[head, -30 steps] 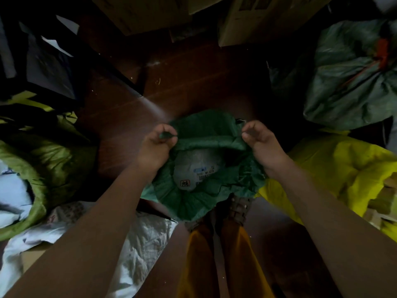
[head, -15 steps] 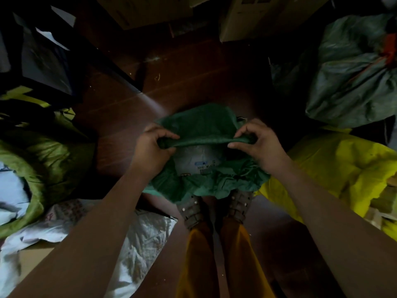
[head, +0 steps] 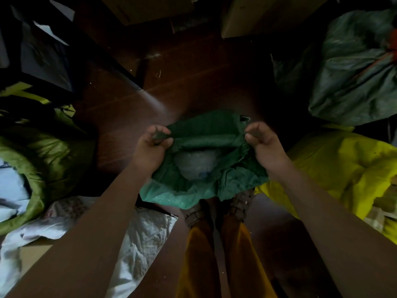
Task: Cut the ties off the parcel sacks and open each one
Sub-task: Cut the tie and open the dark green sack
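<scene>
While gripping opposite ends of the rolled rim, both hands busy on the dark green woven-plastic parcel sack [head: 206,179], standing on the dark wood floor [head: 193,82] just in front of the feet. Left hand [head: 150,147]: fingers curled tight round the left end of the rim. Right hand [head: 264,145]: thumb and fingers pinching the right end, w/ a fold of fabric bunched under it. Rim pulled up and out vs 0.5 s ago, when both hands sat lower and closer, pressing the fold down; hands now further apart and raised, mouth stretched wider. Grey plastic-wrapped parcel [head: 195,166] showing inside, though label text seen a sec ago now blurred, prob. motion. No tie visible on this sack, no cutter in view, so cut step judged done here; current step = folding the collar back to finish the opening. Nearly done for this one.

Around it: olive-green sack [head: 43,151] at left already open w/ pale parcels inside; bright yellow sack [head: 335,168] just right of the green one, touching it or close to, can't tell which; grey-green sack [head: 354,78] at upper right bunched shut w/ an orange-red tie [head: 393,44], well apart. That one judged next. White crumpled sack [head: 137,237] flat on floor at lower left.
</scene>
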